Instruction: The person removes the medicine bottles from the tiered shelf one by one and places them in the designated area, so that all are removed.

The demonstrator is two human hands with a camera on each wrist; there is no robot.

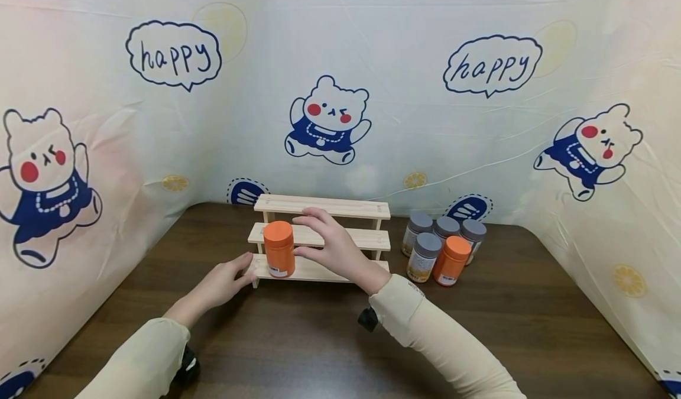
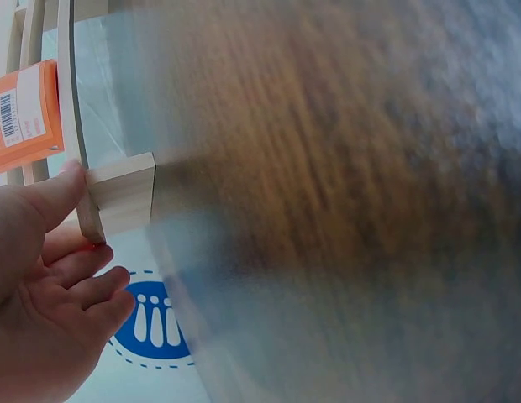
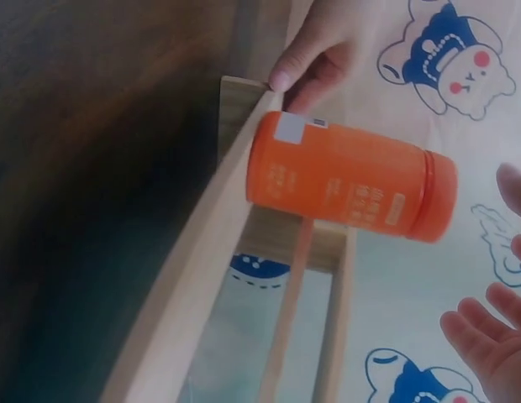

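A wooden three-step rack (image 1: 324, 271) stands on the table, and an orange bottle (image 1: 279, 250) with an orange cap sits upright at the left end of its lowest step. My left hand (image 1: 222, 281) pinches that step's left end; in the left wrist view its thumb (image 2: 65, 189) lies on the board's top and fingers are under it. Just right of the bottle is my right hand (image 1: 336, 246), fingers spread and bent loosely. The right wrist view shows the right hand's fingers (image 3: 479, 332) apart from the orange bottle (image 3: 344, 176), holding nothing.
Right of the rack, several grey-capped bottles (image 1: 424, 258) stand grouped with a second orange bottle (image 1: 452, 261). The dark wooden table (image 1: 298, 340) extends in front. A patterned cloth (image 1: 404, 127) with cartoon bears hangs behind and at both sides.
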